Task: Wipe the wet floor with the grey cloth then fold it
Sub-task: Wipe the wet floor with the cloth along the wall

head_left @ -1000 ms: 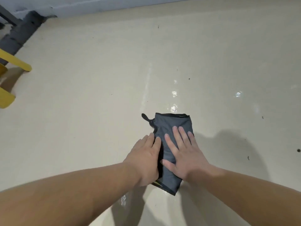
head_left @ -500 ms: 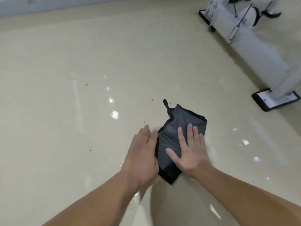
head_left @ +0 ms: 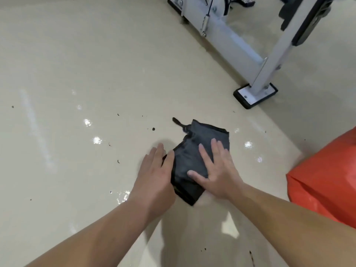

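Pressing a cloth flat on a shiny floor

The floor is smooth, pale beige and glossy. Small wet spots shine on it to the left of the left hand, and more of them lie to the right of the right hand. A small puddle glints just beside the left wrist. Dark specks are scattered beyond the left fingertips. Far beyond the right hand stands a white metal frame, with one flat foot on the floor.

The cloth lies on the floor between and under both hands. It is dark grey, folded into a narrow shape, and a short loop sticks out at the corner far from the hands. The right hand lies flat on it with the fingers straight and spread, palm down, and grips nothing. The left hand is also flat with straight fingers. It rests on the floor at the left edge of the cloth, and the index finger touches this edge.

The left thumb is hidden under the hand, so I cannot tell if it touches the cloth. The palms cover the near part of the cloth. The top of the frame is cut off by the picture edge, and its far parts are blurred.

To the right of the right forearm stands an orange bag, cut off at the edge. Its inside is not visible.
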`<state>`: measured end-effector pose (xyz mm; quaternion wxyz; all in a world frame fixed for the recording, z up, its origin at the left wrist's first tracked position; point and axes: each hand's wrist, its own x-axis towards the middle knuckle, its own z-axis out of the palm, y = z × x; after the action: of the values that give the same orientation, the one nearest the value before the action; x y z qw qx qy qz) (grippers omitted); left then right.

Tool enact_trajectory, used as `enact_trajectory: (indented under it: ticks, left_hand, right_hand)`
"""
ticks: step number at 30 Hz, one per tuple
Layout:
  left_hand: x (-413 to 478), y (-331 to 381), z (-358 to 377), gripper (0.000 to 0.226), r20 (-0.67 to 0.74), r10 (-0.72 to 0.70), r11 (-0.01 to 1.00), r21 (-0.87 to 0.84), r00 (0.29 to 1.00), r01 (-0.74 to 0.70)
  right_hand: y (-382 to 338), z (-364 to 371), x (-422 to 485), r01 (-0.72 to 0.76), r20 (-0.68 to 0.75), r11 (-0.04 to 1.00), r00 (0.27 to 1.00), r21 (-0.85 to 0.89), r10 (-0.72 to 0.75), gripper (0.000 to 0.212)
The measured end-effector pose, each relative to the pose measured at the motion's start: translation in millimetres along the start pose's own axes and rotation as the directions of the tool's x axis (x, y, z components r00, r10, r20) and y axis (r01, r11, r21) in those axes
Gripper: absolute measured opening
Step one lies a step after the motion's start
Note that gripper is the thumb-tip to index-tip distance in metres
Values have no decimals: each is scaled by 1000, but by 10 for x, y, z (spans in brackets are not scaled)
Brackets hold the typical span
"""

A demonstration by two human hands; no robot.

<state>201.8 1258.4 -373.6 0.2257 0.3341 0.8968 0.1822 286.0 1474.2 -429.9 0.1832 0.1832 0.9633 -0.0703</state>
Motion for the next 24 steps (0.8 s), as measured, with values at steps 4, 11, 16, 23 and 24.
enact_trajectory:
  ticks: [4,11,16,23,24]
  left_hand:
    - [90,209,102,87,3,79,997,-2,997,-79]
    - [93,205,271,86,64,153,987,46,986,-156]
    - [-35,-84,19,77,24,164,969,186,986,-166]
    - [-736,-1043,-480,73,-62,-159,979,122,985,165]
    - [-898,-1115,-578,67,-75,-222,968,107,972,229]
  right_hand:
    - [581,-121,-59,-389,96,921,918,29,384,103]
    - [36,446,-589,-558,-138,786,785,266,604,94]
    - [-770,539,-646,-486,-56,845,859,223,508,93]
    - [-2231,373,-56,1,-148,991,989,132,19,89]
    - [-2416,360,37,50,-141,990,990,134,-31,89]
